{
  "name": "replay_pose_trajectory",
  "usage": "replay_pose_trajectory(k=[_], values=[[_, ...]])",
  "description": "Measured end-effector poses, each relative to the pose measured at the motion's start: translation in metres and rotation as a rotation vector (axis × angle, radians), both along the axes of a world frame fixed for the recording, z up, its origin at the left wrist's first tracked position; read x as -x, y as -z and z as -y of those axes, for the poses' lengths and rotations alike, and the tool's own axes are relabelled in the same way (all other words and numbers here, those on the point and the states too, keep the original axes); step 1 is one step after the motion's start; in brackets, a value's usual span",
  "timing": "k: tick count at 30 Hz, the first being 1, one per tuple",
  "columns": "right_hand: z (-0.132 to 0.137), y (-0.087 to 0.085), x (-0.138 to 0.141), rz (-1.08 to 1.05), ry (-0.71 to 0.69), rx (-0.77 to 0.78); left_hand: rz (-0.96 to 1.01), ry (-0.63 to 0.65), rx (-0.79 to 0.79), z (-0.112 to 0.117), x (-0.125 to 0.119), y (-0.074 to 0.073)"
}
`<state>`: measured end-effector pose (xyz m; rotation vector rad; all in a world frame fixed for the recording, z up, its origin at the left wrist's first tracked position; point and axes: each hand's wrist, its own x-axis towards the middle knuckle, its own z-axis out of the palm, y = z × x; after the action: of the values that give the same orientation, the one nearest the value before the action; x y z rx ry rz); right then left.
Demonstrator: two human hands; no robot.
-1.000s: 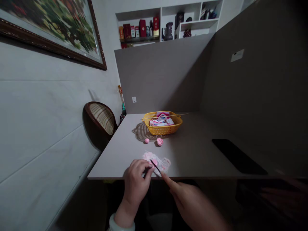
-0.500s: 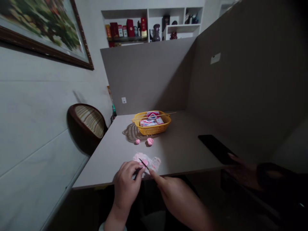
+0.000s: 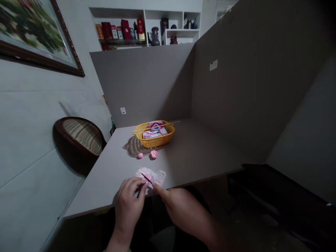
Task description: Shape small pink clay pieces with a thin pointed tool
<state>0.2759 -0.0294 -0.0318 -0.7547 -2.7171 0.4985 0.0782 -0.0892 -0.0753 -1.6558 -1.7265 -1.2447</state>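
Note:
At the table's front edge, my left hand (image 3: 129, 199) is closed on a small pink lump (image 3: 148, 176) between thumb and fingers. My right hand (image 3: 177, 203) grips a thin, dark, pointed knife (image 3: 145, 177), its blade lying across the lump. Another slim dark piece shows under my left fingers; I cannot make out what it is. Pale pink shavings (image 3: 160, 177) lie on a thin whitish sheet beneath and beside the hands. Farther back sit a small pink ball (image 3: 140, 155) and a larger pink piece with a petal-like shape (image 3: 154, 154).
A yellow plastic basket (image 3: 157, 142) stands beyond the pink pieces, holding pink-and-white boxes (image 3: 154, 133), with a thin stick (image 3: 170, 123) across its rim. Grey partitions (image 3: 147, 80) close off the table's back and right. A brown rounded chair (image 3: 76, 140) is at left.
The view has turned right, so the scene sits farther left. Another person's hand and the dark flat object by it at right are gone. My hands keep nearly the same hold.

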Motion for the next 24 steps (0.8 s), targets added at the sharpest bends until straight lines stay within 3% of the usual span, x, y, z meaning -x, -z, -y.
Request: replay_pose_trajectory(k=[8,14,21,24], values=[[0.008,0.012,-0.023,0.052,0.007,0.107,0.060,-0.016,0.037,0.002,-0.005,-0.001],[-0.003,0.005,0.000,-0.020,-0.033,0.036,0.058,-0.047,0.043,0.003,-0.007,-0.003],[0.002,0.017,-0.024,0.043,0.000,0.109,0.087,-0.014,0.058,0.005,-0.009,-0.002],[0.000,0.012,-0.014,0.020,-0.013,0.070,0.086,-0.014,0.052,0.005,-0.009,-0.003]])
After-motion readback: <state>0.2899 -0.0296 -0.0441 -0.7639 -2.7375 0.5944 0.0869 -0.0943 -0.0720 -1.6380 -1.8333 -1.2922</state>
